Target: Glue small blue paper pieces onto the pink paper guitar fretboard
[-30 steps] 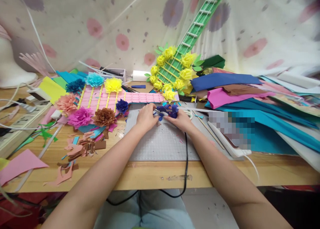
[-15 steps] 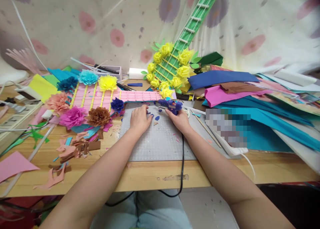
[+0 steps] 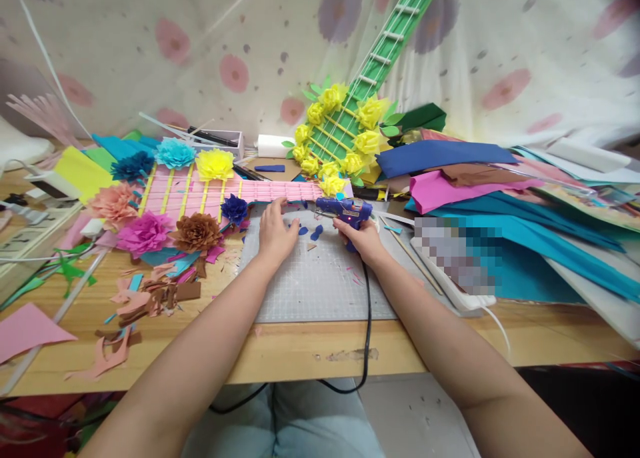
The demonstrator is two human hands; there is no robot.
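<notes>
My right hand (image 3: 364,237) is wrapped around the grip of a blue glue gun (image 3: 346,210), whose nozzle points left above the grey cutting mat (image 3: 305,291). My left hand (image 3: 277,230) lies over the mat's back left part, thumb apart from the fingers, nothing visible in it. Its fingertips reach the near edge of the pink paper guitar's neck (image 3: 280,191). Between the hands lie small dark blue paper pieces (image 3: 317,232) and a tan scrap (image 3: 312,247). A dark blue paper flower (image 3: 235,210) sits on the guitar, just left of my left hand.
Behind, a green paper guitar (image 3: 383,58) with yellow roses leans against the curtain. Coloured paper sheets (image 3: 445,161) pile up at right, beside a white device (image 3: 473,303). Paper scraps (image 3: 145,305) litter the left. The glue gun's black cord (image 3: 369,311) hangs over the table's front edge.
My right hand has shifted slightly right with the glue gun. My left hand has drawn back a little to the left, its fingers more spread, and another blue piece now shows on the mat.
</notes>
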